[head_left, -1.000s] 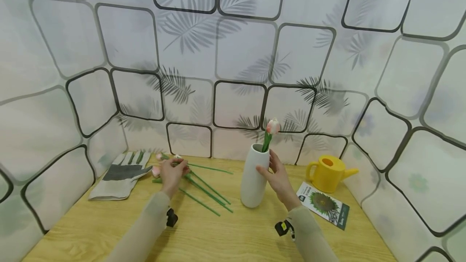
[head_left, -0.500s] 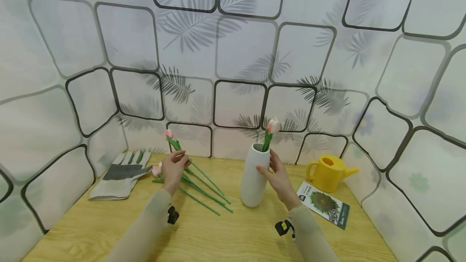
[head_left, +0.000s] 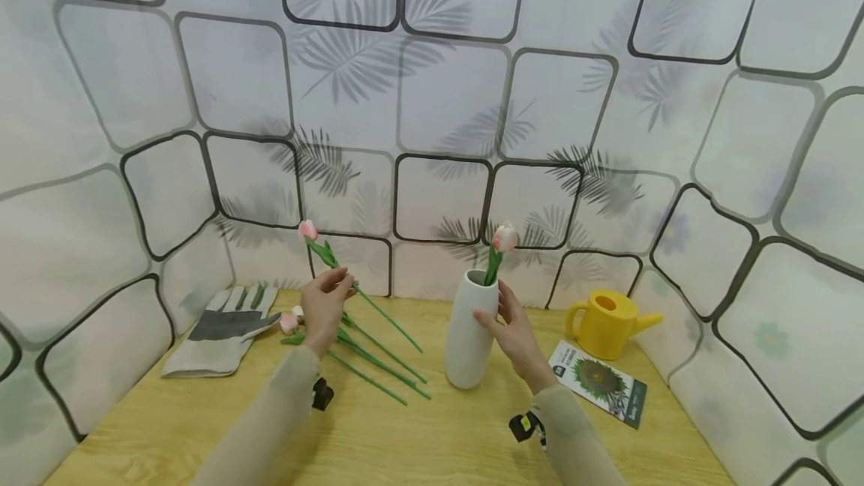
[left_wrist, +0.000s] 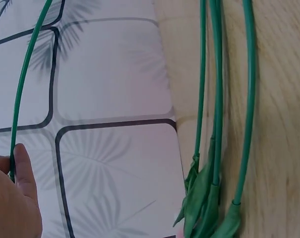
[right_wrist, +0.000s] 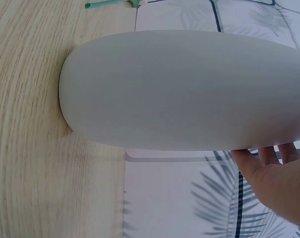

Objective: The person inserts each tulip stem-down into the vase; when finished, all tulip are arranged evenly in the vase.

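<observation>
Your left hand pinches a pink tulip below its leaves, raised above the loose tulips at left, apparently keeping its lower stem free. Your right hand grips the white vase along its right side, probably steadying it around the standing tulip.

This looks like a small screened-off tabletop booth, since sheeting printed with rounded squares and fronds closes in the wooden table at left, far and right.
</observation>
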`<state>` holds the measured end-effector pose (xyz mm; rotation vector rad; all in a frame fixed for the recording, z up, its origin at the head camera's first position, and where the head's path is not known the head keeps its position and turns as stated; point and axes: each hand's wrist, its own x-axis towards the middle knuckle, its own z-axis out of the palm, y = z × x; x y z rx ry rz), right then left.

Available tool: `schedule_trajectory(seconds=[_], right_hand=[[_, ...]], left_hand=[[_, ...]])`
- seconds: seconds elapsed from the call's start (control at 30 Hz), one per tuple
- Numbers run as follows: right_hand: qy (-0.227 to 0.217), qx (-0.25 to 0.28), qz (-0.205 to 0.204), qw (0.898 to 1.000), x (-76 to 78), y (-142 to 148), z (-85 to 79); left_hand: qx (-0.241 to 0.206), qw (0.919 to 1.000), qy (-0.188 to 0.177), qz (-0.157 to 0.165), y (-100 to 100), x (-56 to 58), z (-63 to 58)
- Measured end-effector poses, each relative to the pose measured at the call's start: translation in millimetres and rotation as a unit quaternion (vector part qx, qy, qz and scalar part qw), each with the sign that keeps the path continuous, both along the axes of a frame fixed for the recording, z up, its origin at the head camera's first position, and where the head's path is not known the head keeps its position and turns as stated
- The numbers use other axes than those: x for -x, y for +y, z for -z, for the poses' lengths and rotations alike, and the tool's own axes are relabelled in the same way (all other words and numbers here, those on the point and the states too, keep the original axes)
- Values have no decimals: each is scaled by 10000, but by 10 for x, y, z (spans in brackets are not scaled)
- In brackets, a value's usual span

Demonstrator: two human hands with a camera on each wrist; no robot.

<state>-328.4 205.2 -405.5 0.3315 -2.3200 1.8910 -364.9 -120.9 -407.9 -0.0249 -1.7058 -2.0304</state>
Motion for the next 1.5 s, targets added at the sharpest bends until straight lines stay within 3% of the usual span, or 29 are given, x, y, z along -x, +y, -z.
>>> schedule_trajectory(seconds=[0.23, 0.77, 0.9, 1.13, 1.37, 1.5], right_hand=[[-27, -44, 72, 10000, 20, 17, 30], [-76, -51, 92, 9999, 20, 23, 4], [-67, -26, 75, 9999, 19, 23, 3], [-51, -62, 95, 9999, 16, 26, 11], [-104, -44, 105, 9999, 27, 19, 23], [-71, -62, 99, 9999, 26, 18, 30]], left_hand=[[199, 9998, 31, -80, 76, 6, -225], [-202, 9970, 744, -117, 322, 69, -724], [-545, 9940, 940, -132, 384, 97, -829], [-945, 9902, 1018, -139, 516, 126, -973], [-1050, 9895, 967, -246, 620, 150, -1033], [-863, 9921, 883, -205, 706, 178, -1060]])
